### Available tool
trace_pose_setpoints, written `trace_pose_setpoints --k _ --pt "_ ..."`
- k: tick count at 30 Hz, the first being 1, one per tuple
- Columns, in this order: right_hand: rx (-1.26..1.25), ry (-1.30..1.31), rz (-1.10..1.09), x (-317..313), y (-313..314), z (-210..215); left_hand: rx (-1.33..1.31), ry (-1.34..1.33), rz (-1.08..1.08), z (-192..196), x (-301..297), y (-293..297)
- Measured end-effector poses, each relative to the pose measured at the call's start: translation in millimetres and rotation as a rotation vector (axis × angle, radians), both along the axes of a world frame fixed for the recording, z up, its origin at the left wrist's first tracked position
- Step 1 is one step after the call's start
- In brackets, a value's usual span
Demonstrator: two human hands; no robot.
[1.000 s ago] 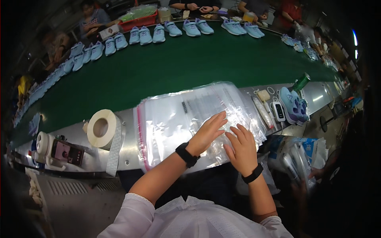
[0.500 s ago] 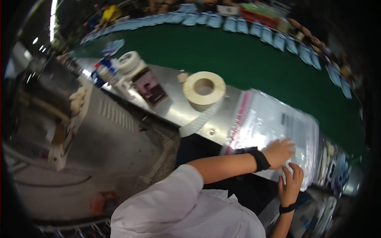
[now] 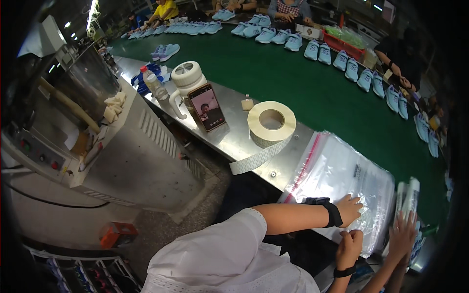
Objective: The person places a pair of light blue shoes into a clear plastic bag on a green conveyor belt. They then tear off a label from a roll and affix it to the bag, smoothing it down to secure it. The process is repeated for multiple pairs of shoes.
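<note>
A stack of clear plastic bags (image 3: 337, 163) with a pink-red strip along one edge lies on the metal worktop. My left hand (image 3: 349, 211) rests on its near part, fingers stretched out, a black band around the wrist. Just nearer to me, my right hand (image 3: 350, 246) is closed, fingers curled in by the bags' near edge. Whether a bag edge is pinched in it is hidden. To the right of the stack, another person's hands (image 3: 403, 234) are at some upright whitish wrapped things (image 3: 408, 195).
Left of the bags stand a label roll (image 3: 271, 122) with its strip hanging loose, a phone (image 3: 207, 107) leaning on a white jug (image 3: 187, 78), and a bottle (image 3: 154, 84). Beyond runs a green belt (image 3: 234, 73) lined with light-blue shoes (image 3: 266, 35). A metal machine (image 3: 151, 161) stands at left.
My right hand's fingers, spread before, have curled closed. My left hand stays on the bags. Another person's hands have come in at the right with the whitish things. The whole view has shifted.
</note>
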State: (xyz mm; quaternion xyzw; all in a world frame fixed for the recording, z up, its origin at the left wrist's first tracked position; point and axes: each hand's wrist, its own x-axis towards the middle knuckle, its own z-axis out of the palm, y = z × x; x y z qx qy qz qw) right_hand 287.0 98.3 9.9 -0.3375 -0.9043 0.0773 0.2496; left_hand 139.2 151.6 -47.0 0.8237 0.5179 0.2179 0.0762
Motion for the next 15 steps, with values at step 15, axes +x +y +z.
trace_pose_setpoints --k 15 --pt "-0.023 -0.015 -0.152 -7 -17 6 0.005 0.001 0.007 -2 -1 -4"
